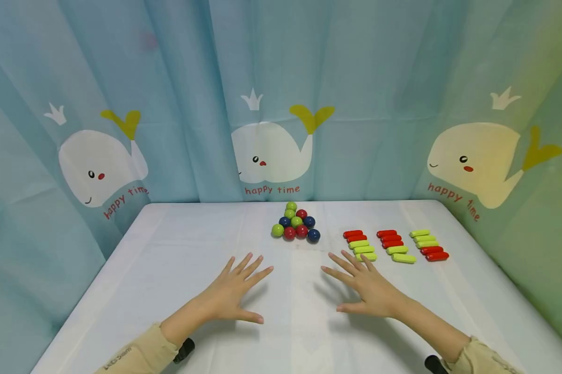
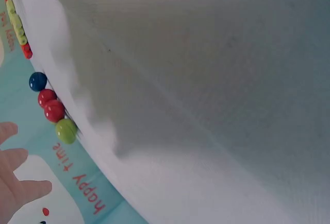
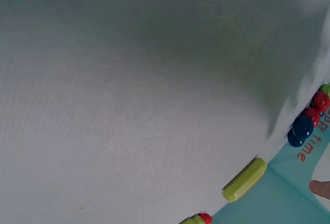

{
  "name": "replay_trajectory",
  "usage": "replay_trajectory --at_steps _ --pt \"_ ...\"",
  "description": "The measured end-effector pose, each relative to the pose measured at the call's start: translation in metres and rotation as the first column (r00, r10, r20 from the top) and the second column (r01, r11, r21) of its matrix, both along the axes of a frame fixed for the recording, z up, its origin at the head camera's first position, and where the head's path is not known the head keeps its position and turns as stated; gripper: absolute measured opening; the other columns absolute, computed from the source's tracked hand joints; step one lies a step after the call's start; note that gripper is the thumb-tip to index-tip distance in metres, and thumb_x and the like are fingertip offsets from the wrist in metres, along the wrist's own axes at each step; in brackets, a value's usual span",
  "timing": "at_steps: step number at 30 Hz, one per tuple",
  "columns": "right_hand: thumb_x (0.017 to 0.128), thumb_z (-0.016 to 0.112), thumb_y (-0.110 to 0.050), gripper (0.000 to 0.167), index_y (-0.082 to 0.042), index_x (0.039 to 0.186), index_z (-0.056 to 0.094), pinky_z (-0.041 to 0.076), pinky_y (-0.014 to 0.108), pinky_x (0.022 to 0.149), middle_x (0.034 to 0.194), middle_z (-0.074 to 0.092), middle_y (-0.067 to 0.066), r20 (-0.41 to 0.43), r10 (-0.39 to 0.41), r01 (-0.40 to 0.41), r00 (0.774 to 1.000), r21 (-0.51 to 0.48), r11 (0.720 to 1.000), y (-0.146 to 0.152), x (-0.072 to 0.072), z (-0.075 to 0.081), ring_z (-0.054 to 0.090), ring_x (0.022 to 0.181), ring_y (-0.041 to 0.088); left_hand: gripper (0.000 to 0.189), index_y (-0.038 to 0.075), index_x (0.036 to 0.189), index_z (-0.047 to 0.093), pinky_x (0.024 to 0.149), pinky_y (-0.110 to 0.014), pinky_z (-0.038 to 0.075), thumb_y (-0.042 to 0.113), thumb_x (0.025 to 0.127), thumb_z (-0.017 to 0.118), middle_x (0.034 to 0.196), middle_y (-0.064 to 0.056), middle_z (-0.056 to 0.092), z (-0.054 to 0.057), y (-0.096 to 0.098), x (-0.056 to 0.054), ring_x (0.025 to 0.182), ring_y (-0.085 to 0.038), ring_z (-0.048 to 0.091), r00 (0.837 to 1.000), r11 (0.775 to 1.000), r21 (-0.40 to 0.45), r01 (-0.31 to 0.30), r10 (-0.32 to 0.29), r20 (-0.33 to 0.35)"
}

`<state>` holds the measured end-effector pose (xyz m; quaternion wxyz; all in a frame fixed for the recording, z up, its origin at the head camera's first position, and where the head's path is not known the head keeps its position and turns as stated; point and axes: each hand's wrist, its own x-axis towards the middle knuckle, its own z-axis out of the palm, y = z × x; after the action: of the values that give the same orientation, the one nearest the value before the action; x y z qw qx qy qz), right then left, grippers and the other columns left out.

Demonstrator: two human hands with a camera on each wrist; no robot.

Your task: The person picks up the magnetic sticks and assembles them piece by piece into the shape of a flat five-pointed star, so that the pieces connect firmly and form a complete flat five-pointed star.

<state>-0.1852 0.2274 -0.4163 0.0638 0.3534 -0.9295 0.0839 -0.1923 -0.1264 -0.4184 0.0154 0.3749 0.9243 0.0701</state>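
My left hand (image 1: 231, 291) hovers over the white table with its fingers spread and nothing in them. Opposite it, my right hand (image 1: 367, 288) is held out the same way, also holding nothing. Beyond the hands, a triangle-shaped group of glossy balls in green, red and dark blue lies at the back middle, among them a green ball (image 1: 278, 230) and a blue ball (image 1: 313, 235). To the right lie three columns of short red and yellow-green sticks, such as a yellow-green stick (image 1: 404, 258) and a red stick (image 1: 437, 256). The right fingertips overlap the nearest column in the head view.
The white-covered table (image 1: 169, 249) has its back edge against a light blue curtain (image 1: 183, 104) printed with white whales. The curtain also rises along the left and right sides. Dark wrist straps (image 1: 184, 350) show at the sleeve cuffs.
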Motion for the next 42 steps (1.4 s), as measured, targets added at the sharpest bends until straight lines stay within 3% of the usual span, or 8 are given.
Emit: replay_trajectory --at_steps 7,15,19,28,35,42 --pt "0.077 0.068 -0.056 0.077 -0.024 0.142 0.043 0.03 0.068 0.099 0.151 0.034 0.013 -0.032 0.005 -0.005 0.999 0.003 1.0 0.005 -0.004 0.003 0.034 0.134 0.04 0.099 0.027 0.151 0.017 0.11 -0.064 0.014 0.073 0.074 0.058 0.159 -0.009 0.015 -0.001 0.005 -0.004 0.146 -0.033 0.006 1.0 1.0 0.006 -0.003 0.003 0.006" --pt "0.074 0.073 -0.05 0.074 -0.02 0.137 0.049 0.039 0.062 0.094 0.145 0.041 0.015 -0.083 0.03 -0.032 0.996 -0.027 0.999 0.006 -0.007 0.004 0.043 0.127 0.038 0.093 0.027 0.15 0.022 0.111 -0.06 0.022 0.067 0.076 0.061 0.157 -0.01 0.021 0.0 0.008 -0.006 0.144 -0.035 0.017 0.999 0.999 0.042 0.007 -0.008 0.034" --pt "0.076 0.074 -0.043 0.069 -0.017 0.136 0.05 0.04 0.06 0.095 0.141 0.046 0.015 -0.08 0.026 -0.028 0.996 -0.023 0.999 0.008 -0.009 0.003 0.046 0.125 0.038 0.088 0.027 0.15 0.024 0.111 -0.055 0.025 0.064 0.079 0.061 0.155 -0.01 0.027 -0.001 0.01 -0.006 0.143 -0.035 0.023 0.999 0.998 0.052 0.018 -0.02 0.042" --pt "0.077 0.077 -0.02 0.056 -0.01 0.128 0.057 0.046 0.054 0.092 0.129 0.057 0.014 -0.045 -0.007 0.007 0.999 -0.004 1.0 0.012 -0.015 0.005 0.055 0.115 0.033 0.071 0.023 0.143 0.041 0.111 -0.05 0.029 0.056 0.083 0.062 0.147 -0.01 0.041 0.003 0.019 -0.007 0.139 -0.034 0.032 0.999 0.998 0.031 0.05 -0.05 -0.008" --pt "0.075 0.078 -0.014 0.047 -0.007 0.119 0.063 0.05 0.05 0.088 0.117 0.065 0.013 -0.097 -0.033 0.031 0.995 -0.027 0.999 0.019 -0.016 0.007 0.06 0.107 0.03 0.064 0.022 0.139 0.047 0.111 -0.047 0.03 0.054 0.085 0.06 0.143 -0.008 0.048 0.003 0.027 -0.009 0.137 -0.032 0.035 0.997 0.998 0.006 0.068 -0.068 -0.028" --pt "0.074 0.078 -0.01 0.039 -0.005 0.111 0.067 0.051 0.05 0.083 0.108 0.068 0.012 -0.182 -0.077 0.063 0.98 -0.082 0.995 0.032 -0.019 0.01 0.064 0.099 0.031 0.055 0.021 0.135 0.051 0.11 -0.045 0.032 0.048 0.088 0.06 0.139 -0.006 0.052 0.006 0.039 -0.013 0.134 -0.027 0.042 0.997 0.997 0.011 0.071 -0.071 -0.007"
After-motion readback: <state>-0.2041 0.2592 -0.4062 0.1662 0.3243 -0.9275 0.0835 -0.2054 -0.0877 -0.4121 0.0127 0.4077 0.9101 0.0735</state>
